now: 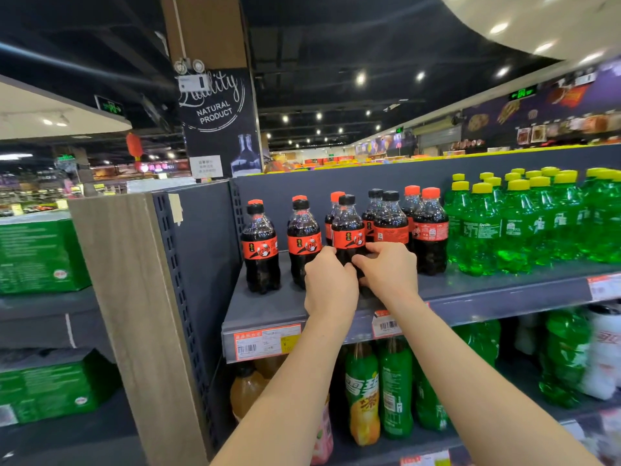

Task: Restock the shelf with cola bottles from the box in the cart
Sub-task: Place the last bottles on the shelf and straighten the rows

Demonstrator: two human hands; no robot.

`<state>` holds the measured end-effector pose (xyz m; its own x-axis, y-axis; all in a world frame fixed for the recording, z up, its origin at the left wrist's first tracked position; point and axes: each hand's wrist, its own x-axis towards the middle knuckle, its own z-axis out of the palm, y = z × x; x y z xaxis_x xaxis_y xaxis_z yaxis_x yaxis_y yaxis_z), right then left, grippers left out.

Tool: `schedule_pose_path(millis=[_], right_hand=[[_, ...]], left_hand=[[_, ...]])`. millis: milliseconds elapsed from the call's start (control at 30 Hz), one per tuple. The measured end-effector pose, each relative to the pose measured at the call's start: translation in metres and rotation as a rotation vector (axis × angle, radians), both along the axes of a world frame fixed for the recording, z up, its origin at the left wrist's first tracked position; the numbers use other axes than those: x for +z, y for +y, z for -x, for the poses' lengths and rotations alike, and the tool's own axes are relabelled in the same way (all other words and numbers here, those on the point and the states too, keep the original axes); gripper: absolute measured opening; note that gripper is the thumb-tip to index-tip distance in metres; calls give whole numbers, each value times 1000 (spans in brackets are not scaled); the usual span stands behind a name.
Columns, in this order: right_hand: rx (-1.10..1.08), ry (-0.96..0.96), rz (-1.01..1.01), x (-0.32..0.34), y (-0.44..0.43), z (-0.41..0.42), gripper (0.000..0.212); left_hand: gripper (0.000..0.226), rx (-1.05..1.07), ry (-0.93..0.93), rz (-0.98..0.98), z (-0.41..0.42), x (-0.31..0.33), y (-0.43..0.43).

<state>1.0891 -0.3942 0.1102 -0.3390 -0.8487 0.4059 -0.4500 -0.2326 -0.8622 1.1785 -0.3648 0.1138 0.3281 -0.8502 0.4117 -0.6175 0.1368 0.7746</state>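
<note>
Several small cola bottles with red labels stand on the grey top shelf (268,311), some with black caps, some with red caps. Both my hands wrap around the lower part of one black-capped cola bottle (347,230) near the shelf's front. My left hand (329,284) grips it from the left, my right hand (389,269) from the right. Two more black-capped bottles stand to its left (260,247) (302,242). The bottom of the held bottle is hidden by my fingers. The cart and box are out of view.
Green soda bottles with yellow caps (524,223) fill the shelf to the right. Larger green and orange bottles (396,388) sit on the shelf below. A wooden end panel (134,314) and green cartons (40,257) stand at the left. Price tags (265,341) line the shelf edge.
</note>
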Motion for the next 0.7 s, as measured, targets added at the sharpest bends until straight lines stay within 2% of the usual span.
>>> schedule_pose_path(millis=[100,267,467,600,700], right_hand=[[-47,-7,19,5,8,12,30],[-173,43,93,12,16,57,22],[2,252,-28,3,10,76,39],[112,300,-85,4,3,89,20],[179,280,-145,6,-1,94,17]], left_hand=[[32,25,-37,73,2,-2,5],[23,-76,-99,241,16,-6,9],[41,-115,-171,32,69,-5,-7],[43,-37,-107,23,83,-9,-8],[40,-18,-72,36,86,-8,-6]])
